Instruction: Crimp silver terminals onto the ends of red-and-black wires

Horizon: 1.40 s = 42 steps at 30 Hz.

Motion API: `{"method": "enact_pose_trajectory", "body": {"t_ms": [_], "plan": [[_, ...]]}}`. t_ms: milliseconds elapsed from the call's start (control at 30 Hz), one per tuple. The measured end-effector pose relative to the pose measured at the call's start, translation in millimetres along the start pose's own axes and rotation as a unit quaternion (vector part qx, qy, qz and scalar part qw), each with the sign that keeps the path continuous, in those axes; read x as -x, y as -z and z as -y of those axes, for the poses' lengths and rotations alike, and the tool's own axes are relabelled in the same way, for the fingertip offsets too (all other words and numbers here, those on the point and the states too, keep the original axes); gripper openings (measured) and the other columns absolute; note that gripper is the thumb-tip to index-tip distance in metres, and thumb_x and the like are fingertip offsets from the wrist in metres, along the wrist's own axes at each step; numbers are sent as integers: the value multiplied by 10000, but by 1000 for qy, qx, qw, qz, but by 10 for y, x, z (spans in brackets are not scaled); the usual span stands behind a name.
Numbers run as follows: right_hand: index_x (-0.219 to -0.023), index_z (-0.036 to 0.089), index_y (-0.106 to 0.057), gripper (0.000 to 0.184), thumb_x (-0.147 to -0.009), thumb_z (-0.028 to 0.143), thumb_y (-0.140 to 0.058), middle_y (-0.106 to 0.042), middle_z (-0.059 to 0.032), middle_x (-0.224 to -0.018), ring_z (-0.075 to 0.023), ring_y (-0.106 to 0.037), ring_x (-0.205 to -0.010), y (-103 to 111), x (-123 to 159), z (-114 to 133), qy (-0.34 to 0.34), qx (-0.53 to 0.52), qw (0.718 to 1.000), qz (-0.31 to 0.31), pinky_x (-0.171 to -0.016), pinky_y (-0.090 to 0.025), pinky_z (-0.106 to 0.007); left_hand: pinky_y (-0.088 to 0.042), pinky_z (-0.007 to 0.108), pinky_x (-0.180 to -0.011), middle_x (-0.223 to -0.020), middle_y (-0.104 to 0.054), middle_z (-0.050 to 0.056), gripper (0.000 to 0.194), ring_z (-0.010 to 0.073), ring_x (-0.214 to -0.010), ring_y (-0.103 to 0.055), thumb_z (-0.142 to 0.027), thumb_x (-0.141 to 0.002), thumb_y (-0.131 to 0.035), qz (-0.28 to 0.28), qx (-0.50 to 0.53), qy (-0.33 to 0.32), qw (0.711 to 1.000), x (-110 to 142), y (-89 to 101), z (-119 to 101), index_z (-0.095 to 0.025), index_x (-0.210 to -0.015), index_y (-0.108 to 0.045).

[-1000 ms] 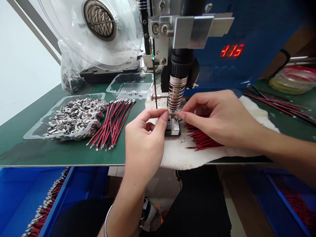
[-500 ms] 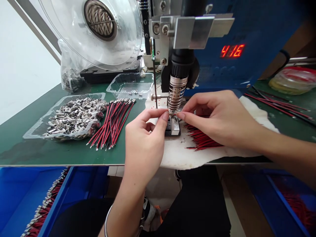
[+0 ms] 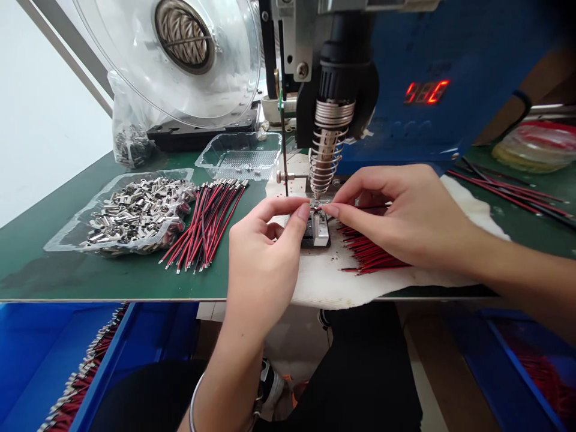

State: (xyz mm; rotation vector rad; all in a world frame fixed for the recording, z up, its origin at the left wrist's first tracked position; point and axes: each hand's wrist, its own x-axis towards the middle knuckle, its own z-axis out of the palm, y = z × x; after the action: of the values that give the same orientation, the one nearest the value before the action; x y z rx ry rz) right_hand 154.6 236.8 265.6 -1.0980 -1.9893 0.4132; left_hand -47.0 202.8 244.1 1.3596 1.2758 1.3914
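My left hand (image 3: 265, 258) is closed in a pinch, thumb against forefinger, at the left side of a small metal fixture (image 3: 320, 231). What it holds is too small and covered to name. From the other side, my right hand (image 3: 391, 216) pinches a thin wire (image 3: 380, 207), part of which shows beneath the fingers. Both sets of fingertips nearly meet over the fixture. Just above them is the tip of a soldering iron (image 3: 324, 156) with a coiled spring around it. Red and black wires (image 3: 371, 252) lie under my right hand on a white cloth (image 3: 333, 288).
A clear tray (image 3: 67, 240) of metal connectors (image 3: 139, 210) stands at left, beside a bundle of wires with connectors (image 3: 207, 225). Behind are another clear tray (image 3: 243, 156) and a large clear reel (image 3: 229, 78). A blue machine (image 3: 405, 138) stands behind the fixture. Blue bins (image 3: 153, 336) sit below the table.
The soldering iron has risen, and its spring is stretched longer. Both hands stay almost where they were, still pinching at the fixture.
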Motion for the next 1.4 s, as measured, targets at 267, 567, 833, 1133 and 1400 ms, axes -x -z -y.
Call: {"method": "enact_pose_trajectory", "body": {"t_ms": [267,567,833,1133,1400], "plan": [[-871,238,-794,122,-988,269,-811,-760,-10,-820,-169,-669,-722,38,-8,-1,103,62,993,-15,-679,-491,-365,-275,234,-474,-704,-629,3,95,90,-545,-410,-334,-953,-881,-3,19,8,1000,-4,45,20,-248,-992,-880],[-853,263,-795,151,-1004,264,-791,-774,-8,-794,-169,-669,-678,66,-8,31,116,80,990,-10,-636,-495,-360,-337,254,-490,-753,-677,12,130,114,-562,-453,-362,-921,-923,-11,35,-16,999,-6,50,41,-245,-946,-873],[-919,256,-802,100,-1015,272,-778,-813,0,-867,-152,-681,-699,96,-37,-8,154,91,984,18,-672,-505,-332,-390,234,-543,-667,-596,-28,120,105,-585,-466,-337,-958,-901,8,36,-16,999,-8,55,42,-238,-932,-837],[-943,219,-805,149,-1061,231,-715,-825,-9,-882,-145,-733,-742,137,-71,-98,228,105,967,42,-682,-527,-296,-393,251,-545,-776,-701,6,116,110,-593,-487,-314,-919,-923,-2,31,-22,999,-1,43,39,-226,-895,-853],[-1001,268,-832,192,-1081,215,-665,-831,-6,-915,-165,-752,-779,164,-88,-99,230,111,965,62,-713,-557,-313,-348,271,-530,-761,-676,13,201,121,-582,-484,-399,-962,-883,1,11,-17,1000,-1,52,51,-220,-895,-820]]}}
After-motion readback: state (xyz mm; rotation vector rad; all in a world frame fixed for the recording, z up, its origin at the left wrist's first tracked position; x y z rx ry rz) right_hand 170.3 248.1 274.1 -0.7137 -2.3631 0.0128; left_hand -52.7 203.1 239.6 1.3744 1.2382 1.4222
